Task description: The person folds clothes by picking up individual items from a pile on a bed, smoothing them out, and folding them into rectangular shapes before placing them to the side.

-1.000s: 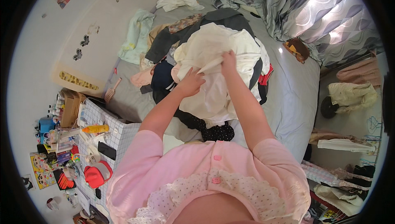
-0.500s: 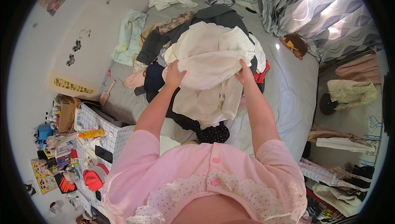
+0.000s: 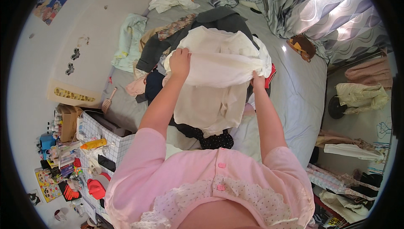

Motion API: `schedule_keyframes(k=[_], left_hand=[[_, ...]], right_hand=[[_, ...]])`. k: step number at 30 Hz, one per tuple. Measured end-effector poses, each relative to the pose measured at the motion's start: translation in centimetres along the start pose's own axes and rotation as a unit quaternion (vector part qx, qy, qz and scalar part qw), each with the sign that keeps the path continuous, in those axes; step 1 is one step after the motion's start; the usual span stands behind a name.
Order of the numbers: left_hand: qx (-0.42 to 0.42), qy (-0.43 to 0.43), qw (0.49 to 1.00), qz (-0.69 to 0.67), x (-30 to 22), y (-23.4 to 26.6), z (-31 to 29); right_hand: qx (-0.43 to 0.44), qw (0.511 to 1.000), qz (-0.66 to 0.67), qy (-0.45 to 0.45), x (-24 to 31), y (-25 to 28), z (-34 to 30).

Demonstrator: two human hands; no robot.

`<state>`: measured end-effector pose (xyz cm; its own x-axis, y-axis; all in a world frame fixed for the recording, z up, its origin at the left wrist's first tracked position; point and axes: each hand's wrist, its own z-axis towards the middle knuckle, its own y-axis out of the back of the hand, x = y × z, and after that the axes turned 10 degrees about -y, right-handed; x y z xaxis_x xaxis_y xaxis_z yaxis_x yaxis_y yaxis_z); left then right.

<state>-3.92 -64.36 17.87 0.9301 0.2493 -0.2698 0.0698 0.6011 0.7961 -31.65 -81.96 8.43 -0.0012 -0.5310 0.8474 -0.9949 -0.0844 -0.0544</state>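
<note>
A white garment, possibly a shirt point(image 3: 210, 107), lies spread over a heap of clothes on the bed, with a folded band across its middle. My left hand point(image 3: 181, 63) is closed on the left end of that band. At the band's right end, my right hand point(image 3: 258, 81) grips the bunched white cloth, its fingers partly hidden. Beneath and beyond the shirt is a dark grey garment point(image 3: 223, 16). A black dotted piece of clothing point(image 3: 216, 140) sticks out at the near side, and a red piece point(image 3: 270, 75) shows beside my right hand.
The grey bed sheet point(image 3: 290, 103) surrounds the heap. A pale green garment point(image 3: 129, 44) and a pink hairbrush point(image 3: 108, 101) lie left, a brown item point(image 3: 301, 47) right. A cluttered desk with a phone point(image 3: 106, 163) stands near left; hanging clothes point(image 3: 353, 151) are at right.
My left hand has moved up along the white shirt's edge and turned over it. My right hand has shifted slightly right and down, pulling the folded band wider and flatter.
</note>
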Motion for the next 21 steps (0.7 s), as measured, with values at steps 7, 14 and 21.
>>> schedule_keyframes(k=[7, 14, 21], left_hand=[[-0.044, 0.075, 0.958, -0.274, 2.7, -4.2, -3.9], [-0.018, 0.33, 0.879, -0.345, 5.0, -3.7, -14.5], [0.14, 0.39, 0.763, -0.496, 4.1, -1.9, -20.3]], right_hand=[[-0.025, 0.999, 0.032, -0.002, -2.7, -0.8, -0.1], [-0.036, 0.99, -0.131, -0.024, -13.4, 6.9, -0.1], [0.094, 0.951, -0.294, -0.025, -13.1, 6.5, -4.8]])
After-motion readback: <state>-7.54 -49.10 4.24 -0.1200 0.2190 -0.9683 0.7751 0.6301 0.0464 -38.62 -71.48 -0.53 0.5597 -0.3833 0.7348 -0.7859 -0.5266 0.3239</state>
